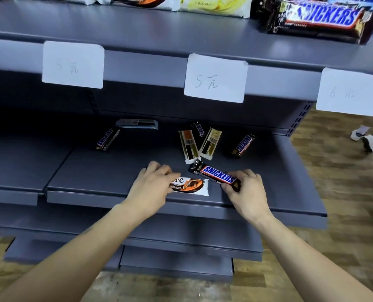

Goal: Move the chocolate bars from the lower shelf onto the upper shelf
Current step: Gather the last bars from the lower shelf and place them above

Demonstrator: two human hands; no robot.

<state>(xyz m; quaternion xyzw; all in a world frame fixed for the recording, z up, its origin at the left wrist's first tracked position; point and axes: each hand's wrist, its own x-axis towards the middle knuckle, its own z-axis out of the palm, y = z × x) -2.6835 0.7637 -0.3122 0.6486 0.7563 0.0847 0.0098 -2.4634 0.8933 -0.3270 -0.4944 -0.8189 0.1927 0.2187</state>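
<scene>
Mid-pickup on the lower shelf [107, 177]: left hand [151, 184] pinching the Dove bar [189, 185], right hand [245, 190] gripping the Snickers bar [218, 175]; next, probably lifting both to the upper shelf [137, 25].

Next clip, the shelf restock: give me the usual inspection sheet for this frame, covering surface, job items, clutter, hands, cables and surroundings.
Surface: grey lower shelf holds loose bars; upper shelf already carries stock.
Job's things: Snickers bar and Dove bar at the front; three more Snickers and two pale bars face down farther back.
Clutter: a grey label strip lies at the back of the lower shelf.
Hands: left hand grips the Dove bar's end; right hand pinches the Snickers bar's end.
Cables: nothing seen.
Surroundings: three paper price tags on the upper shelf's edge; wood floor; someone's shoes at right.
</scene>
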